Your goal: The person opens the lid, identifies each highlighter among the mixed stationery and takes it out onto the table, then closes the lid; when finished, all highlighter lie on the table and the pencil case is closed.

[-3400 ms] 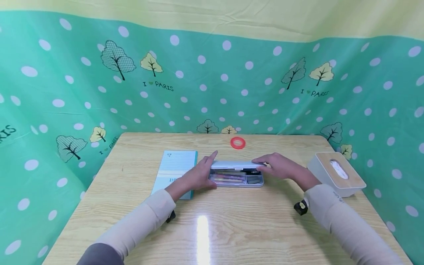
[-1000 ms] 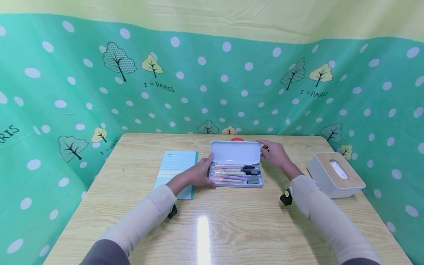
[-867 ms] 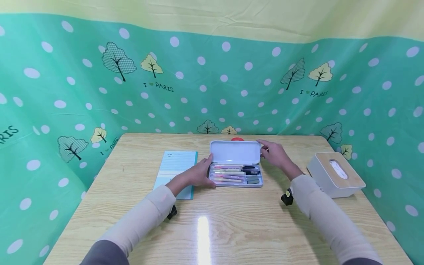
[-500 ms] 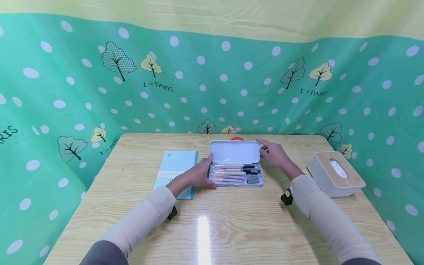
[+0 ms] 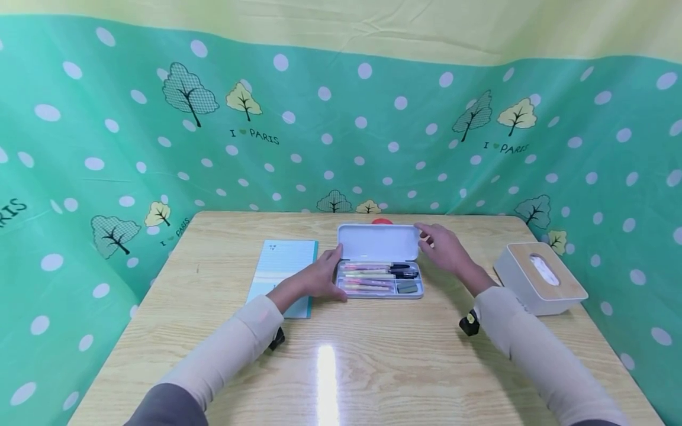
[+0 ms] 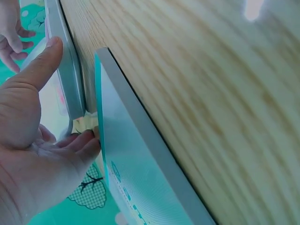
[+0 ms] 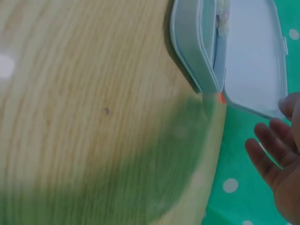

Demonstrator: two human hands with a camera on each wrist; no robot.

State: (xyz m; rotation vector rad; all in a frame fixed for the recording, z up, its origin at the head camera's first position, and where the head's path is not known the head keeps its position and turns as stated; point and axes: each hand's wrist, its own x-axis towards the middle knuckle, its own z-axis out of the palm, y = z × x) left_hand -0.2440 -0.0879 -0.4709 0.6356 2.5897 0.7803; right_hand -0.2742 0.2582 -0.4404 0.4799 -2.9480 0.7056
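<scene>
A pencil case lies on the table with its white-lined lid raised at the back. Inside are several pens, some with black caps, and a grey block like an eraser in a small compartment. My left hand grips the case's left end; in the left wrist view its thumb lies over the front side. By the lid's upper right corner is my right hand. In the right wrist view, one fingertip meets that corner, while the other fingers are loosely extended.
A light blue notebook lies left of the case, partly under the left forearm. A tissue box with a wooden top stands at the right. Behind the lid shows the edge of a red ring. A green curtain hangs behind the table.
The pencil case's lid has swung from nearly closed to fully raised, with the right hand following it back. In the last half second the right hand has shifted slightly right; the left has stayed.
</scene>
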